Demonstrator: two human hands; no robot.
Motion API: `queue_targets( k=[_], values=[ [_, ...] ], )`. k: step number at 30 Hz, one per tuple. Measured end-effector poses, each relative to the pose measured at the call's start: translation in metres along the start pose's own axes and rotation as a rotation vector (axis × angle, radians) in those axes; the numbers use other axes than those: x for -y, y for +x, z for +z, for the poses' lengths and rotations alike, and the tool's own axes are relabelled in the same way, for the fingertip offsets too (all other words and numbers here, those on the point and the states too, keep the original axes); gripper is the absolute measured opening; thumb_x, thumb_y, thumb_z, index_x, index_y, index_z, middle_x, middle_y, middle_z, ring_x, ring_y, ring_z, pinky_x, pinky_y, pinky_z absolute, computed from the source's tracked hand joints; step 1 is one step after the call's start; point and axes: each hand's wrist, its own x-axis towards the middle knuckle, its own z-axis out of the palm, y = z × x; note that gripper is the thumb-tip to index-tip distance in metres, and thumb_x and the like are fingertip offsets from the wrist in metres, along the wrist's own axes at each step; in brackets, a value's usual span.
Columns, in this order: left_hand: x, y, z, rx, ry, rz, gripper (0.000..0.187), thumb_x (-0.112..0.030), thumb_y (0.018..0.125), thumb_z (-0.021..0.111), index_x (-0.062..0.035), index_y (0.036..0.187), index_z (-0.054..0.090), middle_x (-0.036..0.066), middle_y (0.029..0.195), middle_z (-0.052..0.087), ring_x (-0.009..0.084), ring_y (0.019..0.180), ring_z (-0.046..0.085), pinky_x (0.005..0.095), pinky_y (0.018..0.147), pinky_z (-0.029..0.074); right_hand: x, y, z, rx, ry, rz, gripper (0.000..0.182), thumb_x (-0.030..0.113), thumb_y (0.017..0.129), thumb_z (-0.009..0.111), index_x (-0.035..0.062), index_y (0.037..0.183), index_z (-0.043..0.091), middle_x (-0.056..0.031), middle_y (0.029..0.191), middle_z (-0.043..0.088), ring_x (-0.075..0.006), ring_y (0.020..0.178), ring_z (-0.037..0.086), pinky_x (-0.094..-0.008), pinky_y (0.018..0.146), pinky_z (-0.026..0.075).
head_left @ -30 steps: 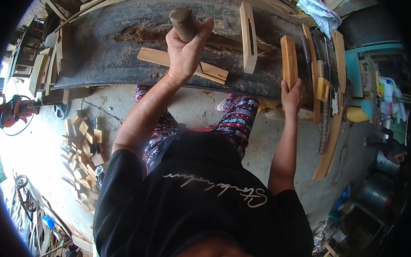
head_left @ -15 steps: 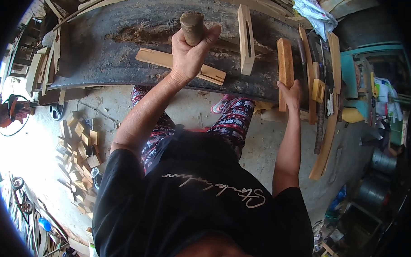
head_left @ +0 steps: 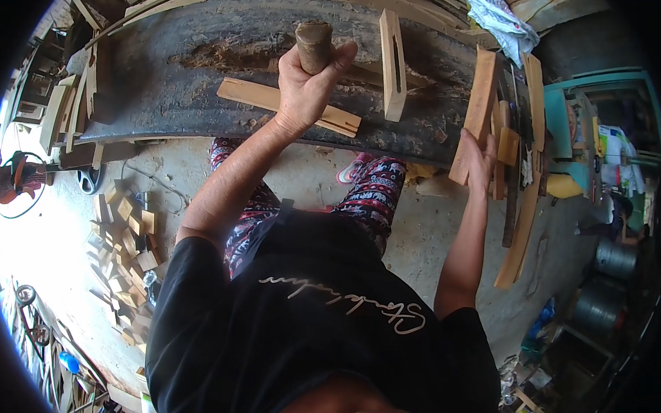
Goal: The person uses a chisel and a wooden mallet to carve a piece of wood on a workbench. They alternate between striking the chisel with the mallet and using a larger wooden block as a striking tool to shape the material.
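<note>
My left hand (head_left: pixel 304 96) is closed around a thick, round wooden handle (head_left: pixel 313 49) that stands upright over the bench. The handle's lower end is hidden behind the hand. Beneath the left wrist lies a flat wooden strip (head_left: pixel 248 94) with a slot near its right end. My right hand (head_left: pixel 478 159) grips the near end of a long wooden block (head_left: pixel 482 88), which tilts slightly to the right at the bench's right side. Between the hands, a pale wooden block with a long slot (head_left: pixel 388 63) rests on the bench.
The dark, worn wooden bench (head_left: pixel 153 69) has a rough hollow along its middle. To the right are a yellow-handled tool (head_left: pixel 508 146), long wooden strips (head_left: pixel 522 235) and a white plastic bag (head_left: pixel 503 25). Wood offcuts (head_left: pixel 128 254) are heaped on the floor at left.
My right hand has moved right with the wooden block, bringing it over the tools at the bench's right side. My left hand has barely moved, still gripping the handle.
</note>
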Motion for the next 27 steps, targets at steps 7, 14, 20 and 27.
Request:
queue_targets(
  k=[7,14,20,27],
  values=[
    [0.007,0.003,-0.004,0.007,0.014,0.008,0.023,-0.022,0.088,0.076,-0.0012,0.086,0.066,0.0,0.077,0.066,0.0044,0.071,0.058,0.0231,0.064,0.05,0.071,-0.036,0.007,0.162,0.17,-0.053,0.038,0.024,0.089,0.069,0.0046,0.117,0.052,-0.0099,0.1,0.063,-0.0173,0.079,0.066,-0.0298,0.063,0.055],
    [0.004,0.001,-0.006,-0.047,0.017,0.01,0.026,-0.025,0.087,0.076,-0.0006,0.089,0.067,0.002,0.08,0.068,0.0054,0.075,0.061,0.0245,0.069,0.052,0.099,-0.048,0.025,0.256,0.115,-0.155,0.036,0.022,0.089,0.068,0.0035,0.117,0.053,-0.0107,0.1,0.064,-0.0151,0.073,0.065,-0.0278,0.063,0.055],
    [0.005,0.0,-0.006,-0.041,0.044,0.015,0.028,-0.027,0.087,0.076,-0.0009,0.09,0.067,0.001,0.079,0.067,0.0059,0.075,0.061,0.0253,0.069,0.052,0.111,-0.059,0.038,0.304,0.171,-0.14,0.041,0.021,0.085,0.074,0.0012,0.115,0.054,-0.0083,0.099,0.063,-0.0135,0.083,0.062,-0.029,0.071,0.055],
    [0.012,0.002,0.0,-0.035,0.213,0.128,0.027,-0.024,0.085,0.075,-0.0016,0.083,0.06,0.002,0.071,0.064,0.0054,0.068,0.057,0.0262,0.065,0.05,0.139,-0.066,0.036,0.445,-0.114,-0.297,0.038,0.022,0.082,0.077,0.002,0.106,0.056,-0.0066,0.095,0.065,-0.0134,0.085,0.061,-0.0299,0.077,0.05]
  ],
)
